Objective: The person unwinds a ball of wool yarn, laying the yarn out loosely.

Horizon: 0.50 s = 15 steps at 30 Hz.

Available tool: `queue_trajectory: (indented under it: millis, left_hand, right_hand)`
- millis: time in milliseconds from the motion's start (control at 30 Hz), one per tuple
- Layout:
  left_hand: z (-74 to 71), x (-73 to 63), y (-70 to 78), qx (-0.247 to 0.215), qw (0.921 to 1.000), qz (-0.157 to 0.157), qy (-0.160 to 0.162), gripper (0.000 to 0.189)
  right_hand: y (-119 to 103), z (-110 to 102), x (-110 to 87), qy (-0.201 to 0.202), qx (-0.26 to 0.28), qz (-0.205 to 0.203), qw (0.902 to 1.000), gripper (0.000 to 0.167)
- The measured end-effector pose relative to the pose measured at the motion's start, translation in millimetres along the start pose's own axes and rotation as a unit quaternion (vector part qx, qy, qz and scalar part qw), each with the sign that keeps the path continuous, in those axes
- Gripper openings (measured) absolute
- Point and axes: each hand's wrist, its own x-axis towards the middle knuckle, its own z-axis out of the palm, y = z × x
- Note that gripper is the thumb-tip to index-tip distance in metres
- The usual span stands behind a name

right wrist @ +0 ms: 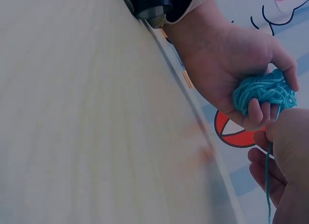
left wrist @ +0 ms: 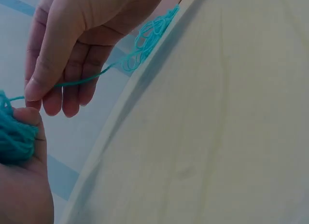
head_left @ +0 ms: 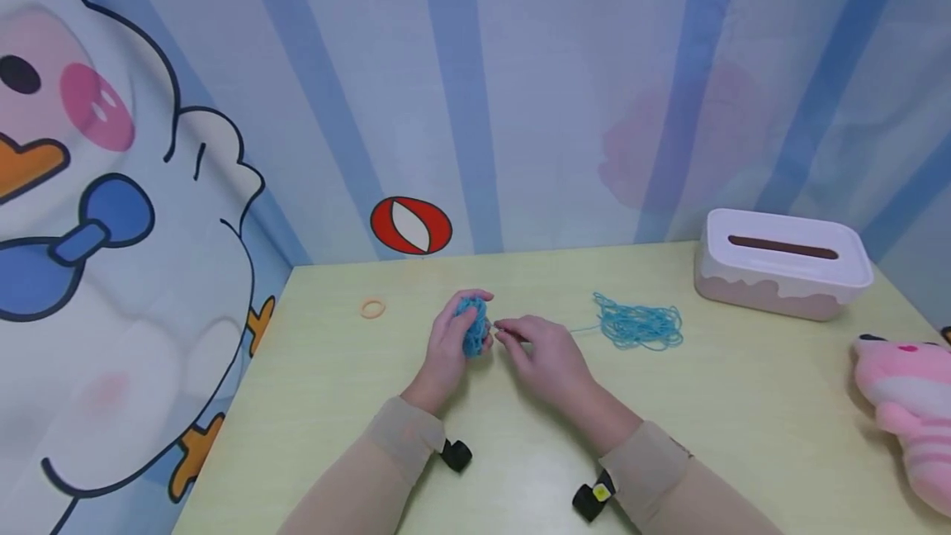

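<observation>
Pale wood-grain tabletop (head_left: pixel 520 469), blue-striped backdrop (head_left: pixel 550 89) at 12 o'clock. Left hand (head_left: pixel 442 347) grips wound teal yarn ball (head_left: pixel 473 338) — right hand (head_left: pixel 548 357) pinches its strand (right wrist: pixel 268 185); loopy teal yarn pile (head_left: pixel 641 326) at ball's 3 o'clock.

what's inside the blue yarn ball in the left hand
Only outer wraps of the blue yarn ball show, gripped by the left hand; one strand runs to the right hand. The core is covered by those wraps, so I can't tell what's inside.
</observation>
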Motion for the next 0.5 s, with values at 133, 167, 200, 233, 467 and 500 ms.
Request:
queue_trajectory:
  millis: [133,167,200,233,467,500]
  left_hand:
    - [1.6,0.8,-0.1,0.015,0.9997,-0.004,0.017,0.035]
    - [1.8,1.5,-1.2,0.024,0.9994,0.0,0.025,0.032]
    - [1.8,2.1,-2.2,0.032,0.9989,0.005,0.033,0.031]
    - [1.9,2.6,-3.0,0.039,0.9983,0.011,0.042,0.028]
    - [1.0,3.2,-6.8,0.016,0.9963,0.029,0.079,0.019]
    - [0.7,3.1,-7.5,0.007,0.9963,0.027,0.082,0.02]
  right_hand:
    - [-2.9,-4.6,-0.5,0.023,-0.003,0.008,0.9997,0.016]
    - [-3.7,-6.8,-0.5,0.032,0.0,0.008,0.9995,0.015]
    - [-4.3,-9.1,-0.4,0.041,0.002,0.009,0.9991,0.015]
    - [-4.7,-11.3,-0.4,0.048,0.003,0.01,0.9988,0.015]
    - [-4.7,-27.2,-1.4,0.059,0.012,0.022,0.998,0.015]
    - [-3.5,-29.1,-1.7,0.058,0.011,0.025,0.9979,0.016]
